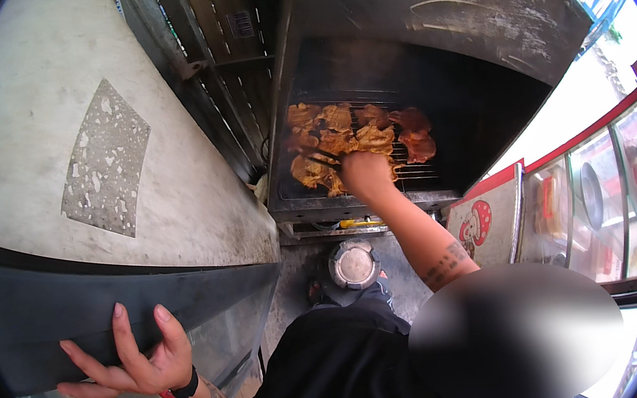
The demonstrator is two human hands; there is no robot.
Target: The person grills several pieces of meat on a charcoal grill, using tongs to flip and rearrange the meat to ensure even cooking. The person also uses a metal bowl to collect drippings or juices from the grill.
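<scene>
"Where's the meat [374, 139]?"

"Just beyond the right hand [368, 176], which grips dark tongs [321, 154], arm outstretched."

"And the left hand [137, 365]?"

"Well apart, fingers spread (dark wristband [187, 388] below), at the dark ledge [211, 291]."

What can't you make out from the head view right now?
All in the head view:
- Grip end of the dark tongs: covered by the right hand.
- Whatever lies directly beneath that hand: hidden by it.
- Undersides of the meat pieces: turned down toward the rack.
- Upper right arm: lost behind the round grey blur.
</scene>
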